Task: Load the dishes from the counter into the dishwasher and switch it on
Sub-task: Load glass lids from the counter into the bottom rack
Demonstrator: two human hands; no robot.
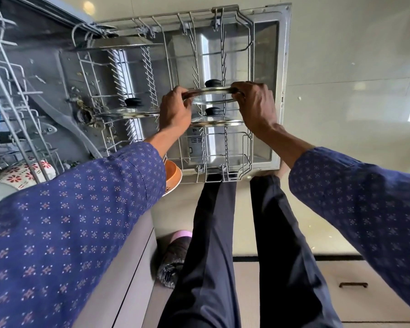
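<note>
1. A glass lid point(211, 95) with a steel rim and a black knob is held on edge over the lower rack point(223, 171) of the open dishwasher.
2. Its rim is gripped at one end by the left hand point(174, 110) and at the other by the right hand point(255, 102); the fingers of both hands are curled round the rim.
3. The held lid stands among the tines in the part of the rack toward the outer edge of the dishwasher door point(283, 67).
4. A second glass lid point(217, 119) stands upright in the tines just beside the held one, on the person's side.
5. A third lid point(131, 110) stands in the inner half of the rack, toward the tub, well apart from the first two.
6. A flat steel piece point(118, 45), probably another lid or a plate, is seen edge-on at the far inner corner of the rack.
7. An orange bowl point(173, 174) shows at the near inner corner of the rack, partly hidden by the left sleeve point(69, 221).
8. The upper rack point(10, 91) at the left edge of the view carries a red-flowered mug point(21, 175).
</note>
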